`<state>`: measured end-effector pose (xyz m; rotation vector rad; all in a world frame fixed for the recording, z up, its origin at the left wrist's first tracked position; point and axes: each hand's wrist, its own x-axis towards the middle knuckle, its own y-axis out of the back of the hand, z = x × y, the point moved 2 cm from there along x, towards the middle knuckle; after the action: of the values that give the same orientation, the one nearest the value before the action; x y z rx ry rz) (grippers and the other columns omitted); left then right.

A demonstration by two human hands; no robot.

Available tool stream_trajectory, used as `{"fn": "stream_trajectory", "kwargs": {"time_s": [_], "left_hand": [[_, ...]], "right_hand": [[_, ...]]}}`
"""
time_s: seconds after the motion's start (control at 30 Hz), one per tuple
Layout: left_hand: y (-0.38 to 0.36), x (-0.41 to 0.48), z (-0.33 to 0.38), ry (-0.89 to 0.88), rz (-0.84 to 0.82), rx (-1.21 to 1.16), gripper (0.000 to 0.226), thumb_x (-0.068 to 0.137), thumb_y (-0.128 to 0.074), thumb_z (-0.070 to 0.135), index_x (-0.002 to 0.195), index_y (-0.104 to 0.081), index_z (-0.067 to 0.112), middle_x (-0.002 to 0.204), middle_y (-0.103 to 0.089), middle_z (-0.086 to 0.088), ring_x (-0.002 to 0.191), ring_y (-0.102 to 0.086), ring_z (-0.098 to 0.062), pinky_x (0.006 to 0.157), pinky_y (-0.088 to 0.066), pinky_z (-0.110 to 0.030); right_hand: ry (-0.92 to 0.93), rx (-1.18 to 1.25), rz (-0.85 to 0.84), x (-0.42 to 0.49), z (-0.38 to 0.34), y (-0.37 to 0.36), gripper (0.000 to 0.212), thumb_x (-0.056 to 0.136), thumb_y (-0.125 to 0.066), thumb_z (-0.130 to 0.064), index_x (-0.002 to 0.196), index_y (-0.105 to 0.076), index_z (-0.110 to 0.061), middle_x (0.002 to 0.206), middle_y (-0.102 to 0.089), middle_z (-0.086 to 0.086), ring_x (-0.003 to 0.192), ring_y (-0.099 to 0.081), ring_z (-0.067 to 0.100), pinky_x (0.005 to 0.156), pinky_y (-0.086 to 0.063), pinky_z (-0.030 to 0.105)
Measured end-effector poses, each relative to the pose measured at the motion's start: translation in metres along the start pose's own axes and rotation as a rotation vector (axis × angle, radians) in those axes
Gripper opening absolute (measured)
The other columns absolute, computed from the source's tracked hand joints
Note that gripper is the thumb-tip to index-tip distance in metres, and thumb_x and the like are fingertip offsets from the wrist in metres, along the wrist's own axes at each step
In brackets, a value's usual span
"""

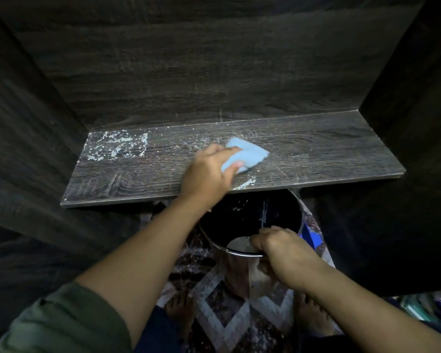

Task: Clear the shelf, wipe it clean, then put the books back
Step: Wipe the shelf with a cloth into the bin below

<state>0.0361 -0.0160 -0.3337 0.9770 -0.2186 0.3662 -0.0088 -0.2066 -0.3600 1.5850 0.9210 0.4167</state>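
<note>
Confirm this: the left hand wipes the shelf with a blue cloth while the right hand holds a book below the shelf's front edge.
Wrong on one point. The head view shows the right hand gripping the rim of a metal bin, not a book. The left hand does wipe the shelf with a blue cloth.

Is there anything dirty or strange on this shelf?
Yes. Pale crumbly debris lies scattered on the shelf, thickest near its back left corner; a smaller patch sits at the front edge, beside the left hand holding the blue cloth.
</note>
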Motion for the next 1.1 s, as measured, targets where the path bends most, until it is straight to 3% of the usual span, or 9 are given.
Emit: {"fn": "stream_trajectory", "kwargs": {"time_s": [0.07,0.17,0.27,0.5,0.7,0.8,0.9,1.03,1.1], "left_hand": [[0.012,0.01,-0.017,0.012,0.074,0.117,0.035,0.089,-0.06,0.041,0.121,-0.068,0.028,0.115,-0.063,0.004,0.103,-0.056,-0.025,0.087,-0.042,-0.031],[0.013,0.015,-0.037,0.18,-0.088,0.267,0.042,0.093,-0.051,0.052,0.133,-0.056,0.04,0.136,-0.051,0.006,0.122,-0.045,-0.03,0.104,-0.036,-0.041],[0.002,0.008,-0.03,0.198,-0.168,0.334,0.044,0.094,-0.041,0.058,0.137,-0.046,0.048,0.146,-0.04,0.011,0.128,-0.037,-0.03,0.107,-0.03,-0.046],[-0.02,-0.003,0.006,-0.155,-0.307,0.164,0.05,0.084,-0.038,0.066,0.124,-0.06,0.046,0.132,-0.055,0.013,0.113,-0.051,-0.02,0.099,-0.038,-0.038],[0.003,-0.006,0.011,-0.203,-0.512,-0.125,0.038,0.086,-0.055,0.052,0.117,-0.068,0.034,0.115,-0.065,0.013,0.11,-0.057,-0.004,0.098,-0.044,-0.031],[0.018,-0.011,0.019,-0.142,-0.32,-0.132,0.036,0.087,-0.056,0.046,0.119,-0.068,0.031,0.112,-0.064,0.01,0.103,-0.058,-0.005,0.09,-0.041,-0.017],[0.034,-0.013,0.024,-0.037,-0.007,-0.034,0.031,0.09,-0.062,0.042,0.118,-0.065,0.029,0.115,-0.061,0.007,0.105,-0.059,-0.014,0.087,-0.04,-0.02],[0.025,-0.022,0.02,-0.013,-0.287,0.188,0.034,0.089,-0.063,0.044,0.121,-0.062,0.03,0.125,-0.059,0.003,0.114,-0.057,-0.023,0.097,-0.042,-0.032],[0.025,-0.026,0.022,-0.056,-0.292,0.168,0.034,0.09,-0.061,0.045,0.12,-0.062,0.03,0.123,-0.059,0.005,0.111,-0.056,-0.022,0.095,-0.041,-0.034]], "right_hand": [[0.005,0.005,-0.001,-0.003,0.003,0.0,0.024,0.082,-0.059,-0.019,0.105,-0.059,-0.021,0.109,-0.056,-0.001,0.112,-0.05,0.023,0.084,-0.037,0.03],[0.003,0.015,0.01,-0.007,0.009,-0.001,0.026,0.08,-0.06,-0.018,0.106,-0.06,-0.02,0.108,-0.057,-0.001,0.111,-0.05,0.023,0.084,-0.038,0.03],[0.001,0.023,0.02,-0.01,0.012,0.002,0.022,0.079,-0.06,-0.018,0.1,-0.059,-0.02,0.106,-0.057,-0.001,0.11,-0.051,0.023,0.082,-0.038,0.029],[-0.015,0.003,-0.025,-0.013,0.016,0.008,0.02,0.078,-0.062,-0.018,0.097,-0.058,-0.021,0.108,-0.059,0.001,0.109,-0.054,0.026,0.078,-0.04,0.031],[-0.017,0.017,-0.06,-0.011,0.013,0.003,0.028,0.077,-0.059,-0.011,0.103,-0.06,-0.022,0.11,-0.059,0.003,0.109,-0.056,0.028,0.078,-0.038,0.028],[-0.001,-0.001,-0.054,-0.01,0.011,0.002,0.026,0.077,-0.058,-0.011,0.101,-0.059,-0.021,0.11,-0.059,0.004,0.109,-0.056,0.029,0.079,-0.038,0.029],[0.015,-0.02,-0.041,-0.008,0.008,0.002,0.026,0.079,-0.058,-0.013,0.104,-0.059,-0.021,0.112,-0.058,0.004,0.109,-0.056,0.028,0.082,-0.04,0.031],[0.019,-0.034,-0.046,-0.004,0.006,0.002,0.03,0.08,-0.058,-0.013,0.109,-0.06,-0.021,0.115,-0.059,0.004,0.112,-0.055,0.028,0.085,-0.041,0.032],[0.021,-0.03,-0.041,-0.003,0.006,0.001,0.029,0.079,-0.058,-0.013,0.107,-0.06,-0.022,0.114,-0.059,0.003,0.112,-0.055,0.028,0.085,-0.041,0.032]]}}
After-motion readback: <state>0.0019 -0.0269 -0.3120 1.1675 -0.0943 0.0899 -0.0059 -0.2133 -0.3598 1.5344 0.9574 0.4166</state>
